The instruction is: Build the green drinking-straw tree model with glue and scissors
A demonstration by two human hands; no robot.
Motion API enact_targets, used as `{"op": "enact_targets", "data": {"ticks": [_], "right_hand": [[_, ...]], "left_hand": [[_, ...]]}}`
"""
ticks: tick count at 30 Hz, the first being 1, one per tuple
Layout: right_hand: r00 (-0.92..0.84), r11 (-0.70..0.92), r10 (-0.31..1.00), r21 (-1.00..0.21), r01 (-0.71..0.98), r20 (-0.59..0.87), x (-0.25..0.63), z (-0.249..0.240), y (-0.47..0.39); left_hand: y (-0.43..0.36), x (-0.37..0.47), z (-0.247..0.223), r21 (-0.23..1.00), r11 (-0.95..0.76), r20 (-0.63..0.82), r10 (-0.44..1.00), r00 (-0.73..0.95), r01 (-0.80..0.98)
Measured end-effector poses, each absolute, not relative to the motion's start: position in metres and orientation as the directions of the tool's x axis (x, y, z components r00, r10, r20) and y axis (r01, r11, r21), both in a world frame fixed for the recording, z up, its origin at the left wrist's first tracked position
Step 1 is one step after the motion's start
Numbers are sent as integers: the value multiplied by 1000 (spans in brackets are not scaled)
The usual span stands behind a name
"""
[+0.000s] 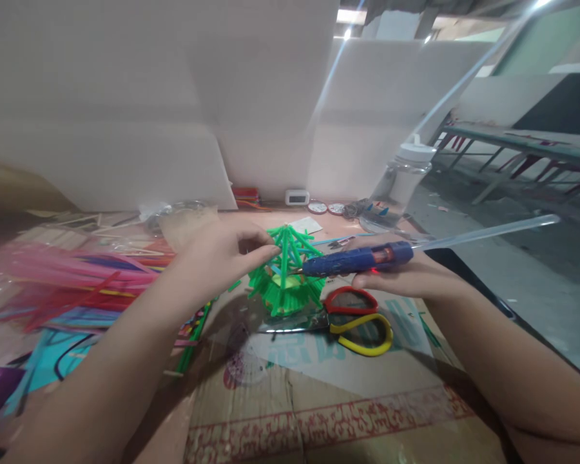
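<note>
Green model (284,267), left grip (229,252) pinching its left side, right grip (401,277) clasping blue glue gun (345,260) beside it

No text can be read with certainty. Large printed teal characters (278,354) stand on the flat brown cardboard sheet (236,403) on the desk, blurred and partly veiled by a translucent pale sheet (367,370) (their strokes show, but not what they spell). The small white rectangular device (290,193) at the back has a grey display (297,197), too small to make out. Any markings on the two round, white-faced, red-rimmed discs (318,207) beside it are likewise illegible.
</note>
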State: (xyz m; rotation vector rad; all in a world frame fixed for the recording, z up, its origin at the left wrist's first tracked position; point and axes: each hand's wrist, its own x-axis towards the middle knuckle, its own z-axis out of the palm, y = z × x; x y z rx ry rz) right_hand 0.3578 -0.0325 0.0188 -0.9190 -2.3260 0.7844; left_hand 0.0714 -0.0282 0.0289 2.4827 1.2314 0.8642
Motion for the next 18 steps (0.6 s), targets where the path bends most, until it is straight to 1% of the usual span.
{"op": "enact_targets", "data": {"ticks": [4,10,14,18], "right_hand": [[-657,610,713,-678,410,245,354,20,-33],[-641,635,717,-635,439,273,354,18,-31],[-619,616,734,-658,434,279,354,16,-31],[-603,569,762,-687,452,235,352,16,-32]], "left_hand": [[-29,71,29,462,-611,392,791,469,643],[-29,70,30,457,-618,401,785,472,639],[-29,70,30,461,-617,397,786,474,637],[-29,70,29,456,-616,397,787,472,642]]}}
